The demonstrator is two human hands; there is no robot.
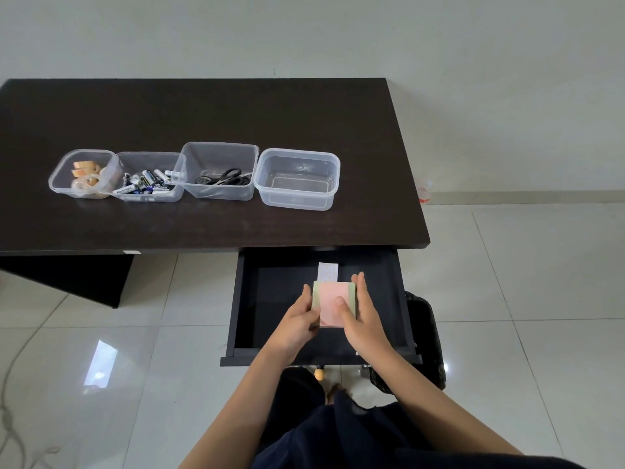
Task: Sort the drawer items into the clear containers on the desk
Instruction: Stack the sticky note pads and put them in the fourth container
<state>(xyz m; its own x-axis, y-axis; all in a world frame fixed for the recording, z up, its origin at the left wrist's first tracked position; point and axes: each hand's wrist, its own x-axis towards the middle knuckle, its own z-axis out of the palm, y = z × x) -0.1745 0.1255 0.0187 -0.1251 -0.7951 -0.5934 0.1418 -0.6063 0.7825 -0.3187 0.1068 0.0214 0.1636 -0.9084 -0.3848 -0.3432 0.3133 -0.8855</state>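
A stack of pink and green sticky notes [333,304] is held over the open drawer [394,299] of a dark desk [203,113], gripped between the left hand [297,316] and the right hand [360,313], fingers curled along its sides and the right thumb pressed on top. A patterned paper strip [328,271] is seen just behind the stack. Four clear containers are lined up on the desk: tape rolls [84,177] are kept in the first, batteries [145,182] in the second, scissors [223,178] in the third, while the rightmost container [297,179] is seen empty.
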